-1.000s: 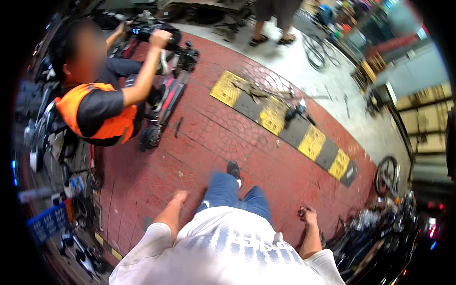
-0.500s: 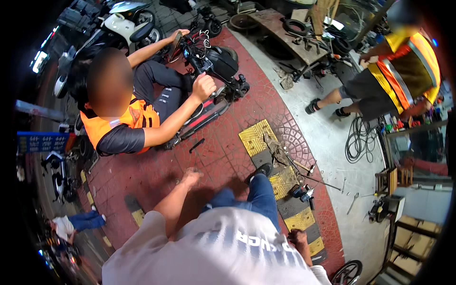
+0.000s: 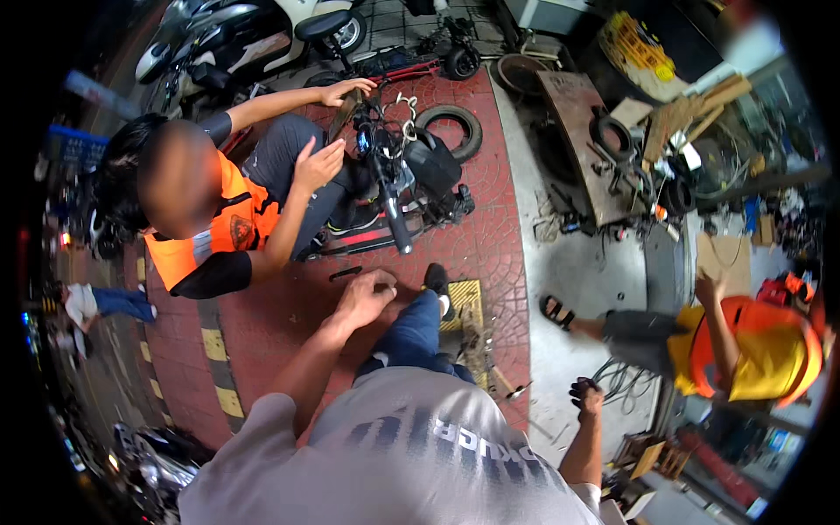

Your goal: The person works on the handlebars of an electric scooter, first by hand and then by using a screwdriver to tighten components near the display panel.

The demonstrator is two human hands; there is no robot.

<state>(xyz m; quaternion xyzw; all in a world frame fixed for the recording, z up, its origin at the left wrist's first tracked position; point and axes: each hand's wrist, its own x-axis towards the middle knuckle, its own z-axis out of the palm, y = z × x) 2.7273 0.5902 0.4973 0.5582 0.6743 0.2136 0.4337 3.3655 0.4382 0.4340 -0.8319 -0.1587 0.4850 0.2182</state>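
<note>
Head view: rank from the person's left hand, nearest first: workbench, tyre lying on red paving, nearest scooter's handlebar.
From the left hand:
1. Handlebar: just ahead
2. Tyre: beyond the handlebar, slightly right
3. Workbench: farther right, over pale floor

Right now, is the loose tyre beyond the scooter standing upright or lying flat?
Lying flat: the tyre shows its ring from above, with red paving visible inside it.
</note>
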